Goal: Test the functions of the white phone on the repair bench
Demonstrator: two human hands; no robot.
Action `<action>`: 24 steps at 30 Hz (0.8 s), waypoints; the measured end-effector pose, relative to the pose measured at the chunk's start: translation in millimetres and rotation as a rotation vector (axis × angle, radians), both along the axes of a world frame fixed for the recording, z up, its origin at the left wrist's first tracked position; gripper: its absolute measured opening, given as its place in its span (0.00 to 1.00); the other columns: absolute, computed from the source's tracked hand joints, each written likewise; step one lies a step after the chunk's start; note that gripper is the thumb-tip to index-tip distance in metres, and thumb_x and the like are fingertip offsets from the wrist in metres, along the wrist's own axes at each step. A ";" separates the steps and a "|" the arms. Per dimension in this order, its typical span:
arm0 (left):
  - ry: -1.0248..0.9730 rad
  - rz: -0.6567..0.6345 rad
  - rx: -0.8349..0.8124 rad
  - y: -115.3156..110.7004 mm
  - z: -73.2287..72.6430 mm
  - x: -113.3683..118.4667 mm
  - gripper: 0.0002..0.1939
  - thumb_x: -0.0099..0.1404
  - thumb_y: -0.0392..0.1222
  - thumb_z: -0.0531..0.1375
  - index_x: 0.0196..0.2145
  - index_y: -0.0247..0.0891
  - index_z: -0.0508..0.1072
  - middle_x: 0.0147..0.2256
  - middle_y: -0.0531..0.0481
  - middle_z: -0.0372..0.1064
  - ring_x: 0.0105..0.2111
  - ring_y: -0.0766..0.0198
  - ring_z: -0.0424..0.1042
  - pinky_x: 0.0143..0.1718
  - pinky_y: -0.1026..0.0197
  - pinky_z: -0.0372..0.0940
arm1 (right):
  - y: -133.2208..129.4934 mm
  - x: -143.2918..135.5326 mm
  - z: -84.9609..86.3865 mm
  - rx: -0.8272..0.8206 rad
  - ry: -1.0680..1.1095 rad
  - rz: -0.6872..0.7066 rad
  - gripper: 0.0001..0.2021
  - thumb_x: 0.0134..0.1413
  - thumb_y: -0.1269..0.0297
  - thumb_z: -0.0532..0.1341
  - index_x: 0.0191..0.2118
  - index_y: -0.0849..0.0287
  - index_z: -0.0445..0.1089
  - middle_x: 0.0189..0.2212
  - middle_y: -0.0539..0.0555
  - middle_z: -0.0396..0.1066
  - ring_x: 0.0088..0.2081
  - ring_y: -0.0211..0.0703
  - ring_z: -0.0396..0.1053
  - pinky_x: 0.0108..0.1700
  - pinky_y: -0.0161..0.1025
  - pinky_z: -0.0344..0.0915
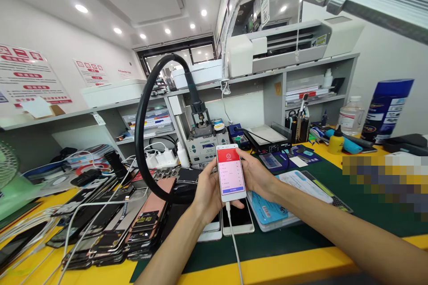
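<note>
Both of my hands hold a white phone upright above the mat. Its lit screen shows a red band with a face icon, a list on pale pink and a blue bar at the bottom. My left hand wraps its left edge, and my right hand grips the right edge, with fingers behind it. A white cable is plugged into the phone's lower end and runs toward the front edge. Beneath the hands, a white-framed phone with a dark screen lies on the green mat, beside another partly hidden one.
Stacks of phone parts and loose cables lie at the left. A thick black hose arches from a grey hot-air station. Right of my hands is a blue-and-white package; a yellow bottle and blue can stand farther back.
</note>
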State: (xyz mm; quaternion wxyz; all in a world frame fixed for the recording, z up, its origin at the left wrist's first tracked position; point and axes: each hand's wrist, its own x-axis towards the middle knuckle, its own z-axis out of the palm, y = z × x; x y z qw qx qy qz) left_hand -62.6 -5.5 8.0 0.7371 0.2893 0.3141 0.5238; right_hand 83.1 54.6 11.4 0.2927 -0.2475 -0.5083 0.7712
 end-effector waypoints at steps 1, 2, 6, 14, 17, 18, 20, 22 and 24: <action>0.001 0.004 -0.001 -0.1 0.2 0.2 0.31 0.68 0.60 0.53 0.54 0.30 0.71 0.36 0.36 0.75 0.35 0.49 0.77 0.30 0.51 0.76 | 0.2 -0.1 -0.1 -0.004 0.007 0.013 0.33 0.60 0.35 0.48 0.47 0.62 0.71 0.31 0.58 0.76 0.30 0.47 0.71 0.32 0.40 0.65; 0.003 0.006 -0.002 -0.2 0.3 0.3 0.31 0.68 0.60 0.53 0.54 0.30 0.71 0.36 0.36 0.75 0.35 0.49 0.77 0.30 0.51 0.76 | 0.6 -0.2 -0.3 -0.007 0.010 0.023 0.34 0.59 0.34 0.48 0.46 0.62 0.71 0.30 0.57 0.76 0.30 0.47 0.71 0.32 0.40 0.65; 0.006 0.011 -0.015 0.2 -0.6 -0.1 0.31 0.68 0.60 0.54 0.55 0.31 0.71 0.37 0.36 0.75 0.35 0.49 0.77 0.29 0.51 0.76 | 1.2 0.0 -0.4 -0.017 -0.005 0.016 0.35 0.58 0.33 0.48 0.43 0.63 0.72 0.29 0.57 0.75 0.28 0.46 0.71 0.32 0.39 0.65; 0.002 0.023 -0.011 -0.2 -1.8 0.0 0.30 0.68 0.59 0.55 0.55 0.32 0.71 0.38 0.36 0.75 0.36 0.50 0.78 0.29 0.53 0.76 | -4.5 0.6 4.3 0.025 -0.049 -0.009 0.36 0.59 0.33 0.46 0.44 0.63 0.72 0.27 0.57 0.75 0.28 0.46 0.70 0.32 0.38 0.63; 0.001 0.029 -0.025 -0.1 -1.6 0.3 0.30 0.68 0.59 0.55 0.55 0.31 0.71 0.37 0.36 0.76 0.35 0.49 0.78 0.29 0.52 0.76 | -6.0 -0.1 4.3 0.042 -0.058 -0.030 0.33 0.61 0.35 0.47 0.47 0.62 0.71 0.29 0.57 0.75 0.29 0.47 0.71 0.32 0.38 0.62; 0.003 0.030 -0.032 0.2 -1.8 0.2 0.31 0.68 0.60 0.54 0.55 0.31 0.71 0.36 0.36 0.76 0.35 0.49 0.78 0.29 0.52 0.75 | -6.3 -0.5 4.0 0.045 -0.058 -0.040 0.32 0.61 0.36 0.47 0.48 0.61 0.70 0.29 0.56 0.75 0.29 0.47 0.71 0.32 0.38 0.63; 0.004 0.025 -0.037 0.9 -2.5 -0.4 0.31 0.68 0.60 0.54 0.55 0.30 0.71 0.36 0.36 0.76 0.35 0.49 0.77 0.28 0.52 0.75 | -6.3 -1.3 3.0 0.045 -0.050 -0.058 0.31 0.62 0.37 0.48 0.49 0.60 0.69 0.30 0.56 0.75 0.30 0.47 0.71 0.32 0.39 0.63; 0.004 0.016 -0.031 1.7 -3.3 -1.0 0.31 0.67 0.61 0.54 0.54 0.30 0.71 0.35 0.36 0.76 0.34 0.49 0.77 0.28 0.51 0.75 | -5.9 -2.0 1.8 0.035 -0.040 -0.066 0.30 0.62 0.39 0.48 0.49 0.61 0.70 0.31 0.56 0.75 0.30 0.47 0.71 0.33 0.40 0.64; 0.005 0.010 -0.019 2.4 -4.2 -1.3 0.32 0.67 0.61 0.55 0.54 0.30 0.72 0.36 0.36 0.75 0.33 0.49 0.77 0.28 0.50 0.75 | -5.5 -2.5 0.9 0.028 -0.045 -0.073 0.29 0.64 0.40 0.47 0.48 0.61 0.70 0.31 0.57 0.75 0.30 0.47 0.71 0.34 0.41 0.65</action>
